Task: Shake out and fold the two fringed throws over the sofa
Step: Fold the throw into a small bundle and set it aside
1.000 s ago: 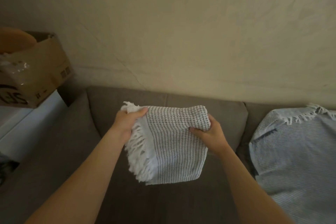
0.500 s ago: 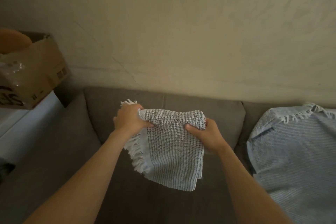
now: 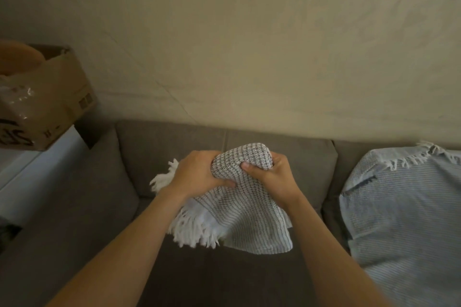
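A grey-and-white woven throw (image 3: 247, 227) with white fringe hangs folded above the grey sofa (image 3: 249, 147). My left hand (image 3: 199, 172) grips its top left part, with fringe sticking out behind the hand. My right hand (image 3: 270, 174) clutches the bunched top fold close beside the left hand. The lower part of the throw droops toward the seat. A second, light blue fringed throw (image 3: 409, 219) lies spread over the sofa's right side, untouched.
A cardboard box (image 3: 47, 99) sits on a white surface (image 3: 32, 167) left of the sofa arm. A plain beige wall rises behind the sofa back. The dark seat cushion lies below my forearms.
My hands have come together, bunching the top of the grey throw between them. The throw has dropped lower and its hanging part has crumpled.
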Demonstrator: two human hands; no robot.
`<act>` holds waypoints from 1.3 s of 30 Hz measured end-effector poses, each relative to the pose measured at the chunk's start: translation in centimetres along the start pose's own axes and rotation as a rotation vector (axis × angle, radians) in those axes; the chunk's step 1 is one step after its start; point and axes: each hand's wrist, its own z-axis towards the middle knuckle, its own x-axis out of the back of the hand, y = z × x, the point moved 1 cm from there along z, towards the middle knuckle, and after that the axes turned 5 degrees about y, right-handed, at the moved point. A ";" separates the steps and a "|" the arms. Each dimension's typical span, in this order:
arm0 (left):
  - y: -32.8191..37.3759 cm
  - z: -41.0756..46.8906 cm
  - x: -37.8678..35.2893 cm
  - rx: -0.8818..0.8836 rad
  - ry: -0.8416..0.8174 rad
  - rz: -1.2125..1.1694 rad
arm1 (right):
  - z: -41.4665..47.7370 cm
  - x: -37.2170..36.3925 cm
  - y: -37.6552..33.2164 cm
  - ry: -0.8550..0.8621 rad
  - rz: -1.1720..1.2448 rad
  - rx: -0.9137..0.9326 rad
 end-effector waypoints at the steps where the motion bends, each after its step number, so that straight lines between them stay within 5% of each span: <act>1: 0.2 0.2 0.3 0.007 0.000 0.009 | 0.0 0.0 -0.1 0.020 0.006 0.007; 4: 1.0 0.9 1.2 0.002 -0.111 -0.038 | 0.3 0.8 0.2 0.031 0.028 -0.013; 13: 2.3 2.1 4.6 0.039 -0.306 -0.166 | -0.8 2.5 3.9 -0.329 -0.245 -0.337; 24: -2.5 3.8 6.5 0.251 -0.017 0.087 | -0.7 2.0 2.9 -0.252 -0.077 -0.460; 31: -4.8 3.3 5.6 0.343 0.092 0.183 | -0.4 3.7 3.8 -0.418 -0.310 -0.456; 36: -6.4 2.5 4.2 0.486 0.114 0.264 | -1.5 1.8 3.7 -0.243 -0.303 -0.382; 39: -7.7 1.9 3.3 0.601 0.068 0.033 | -1.2 0.0 2.8 -0.131 -0.399 -0.228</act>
